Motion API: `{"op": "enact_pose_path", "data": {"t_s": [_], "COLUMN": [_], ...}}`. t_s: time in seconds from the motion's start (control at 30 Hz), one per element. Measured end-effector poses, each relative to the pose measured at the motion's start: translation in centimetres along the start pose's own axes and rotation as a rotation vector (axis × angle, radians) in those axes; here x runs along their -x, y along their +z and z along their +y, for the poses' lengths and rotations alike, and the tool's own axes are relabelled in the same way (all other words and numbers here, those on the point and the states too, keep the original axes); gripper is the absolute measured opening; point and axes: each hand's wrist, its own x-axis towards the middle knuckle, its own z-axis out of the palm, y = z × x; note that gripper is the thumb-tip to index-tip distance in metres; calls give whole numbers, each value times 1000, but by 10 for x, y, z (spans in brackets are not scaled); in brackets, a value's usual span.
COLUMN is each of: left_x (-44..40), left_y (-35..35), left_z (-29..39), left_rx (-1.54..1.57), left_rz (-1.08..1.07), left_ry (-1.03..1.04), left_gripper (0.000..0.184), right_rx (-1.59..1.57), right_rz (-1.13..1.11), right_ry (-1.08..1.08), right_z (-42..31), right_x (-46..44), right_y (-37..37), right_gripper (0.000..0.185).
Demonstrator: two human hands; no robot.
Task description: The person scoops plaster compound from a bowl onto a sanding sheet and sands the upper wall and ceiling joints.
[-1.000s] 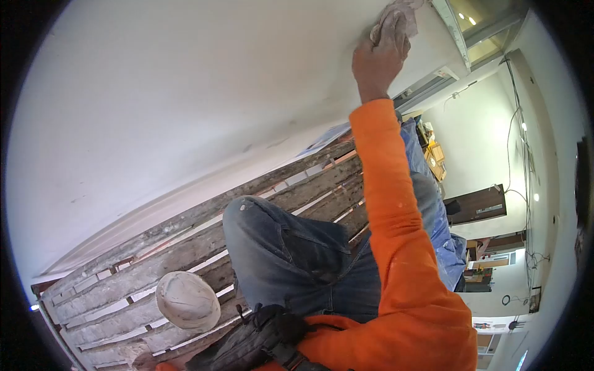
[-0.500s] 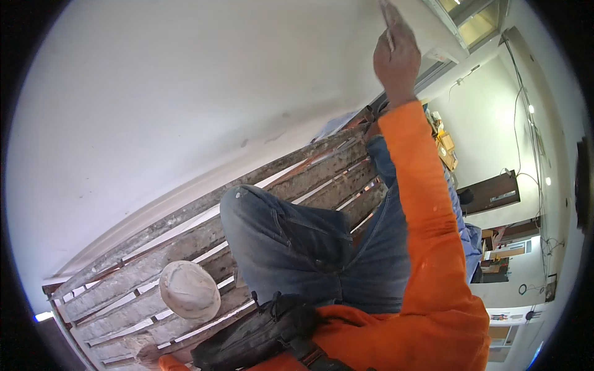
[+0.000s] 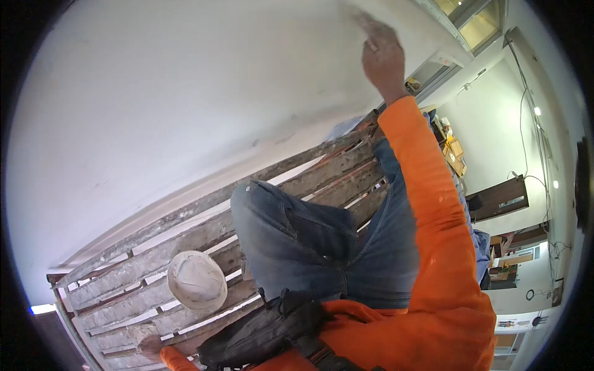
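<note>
My right hand (image 3: 383,54) reaches up against the pale wall (image 3: 216,80), its fingers pressed together and smeared by motion. A thin edge shows by the thumb, but the thing held is too blurred to name. Low on the left, my left hand (image 3: 149,346) rests on the wooden planks (image 3: 124,294); its fingers merge with a pale, dusty patch and are hard to make out. Between that hand and my bent knee, a round whitish container (image 3: 197,280), smeared inside, sits on the planks.
My jeans-covered legs (image 3: 297,247) are folded on the slatted platform, with gaps between its planks. A black bag (image 3: 266,331) lies across my waist. Yellow boxes (image 3: 455,156), a blue sheet (image 3: 482,250), hanging cables (image 3: 532,105) and a window frame (image 3: 476,25) are at the right.
My right hand has swept down from the top edge, then left along the wall; the crumpled pale sheet seen in it earlier no longer shows clearly. The view has shifted, bringing my left hand further in.
</note>
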Motion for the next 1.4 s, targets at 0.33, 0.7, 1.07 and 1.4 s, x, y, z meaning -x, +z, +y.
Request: {"op": "enact_pose_path", "data": {"t_s": [0.33, 0.7, 1.07, 1.4], "left_x": [-6, -5, 11, 3], "left_y": [17, 4, -10, -6], "left_z": [-12, -3, 28, 34], "left_rx": [-56, 92, -131, -81], "left_rz": [22, 47, -7, 1], "left_ry": [-39, -110, -186, -184], "left_gripper": [44, 48, 46, 45], "right_rx": [74, 269, 295, 271], "right_rz": [463, 349, 413, 41], "right_ry": [282, 30, -92, 12], "right_z": [34, 23, 32, 35], "right_x": [-25, -12, -47, 7], "right_y": [14, 18, 62, 23], "right_gripper": [52, 60, 59, 56]}}
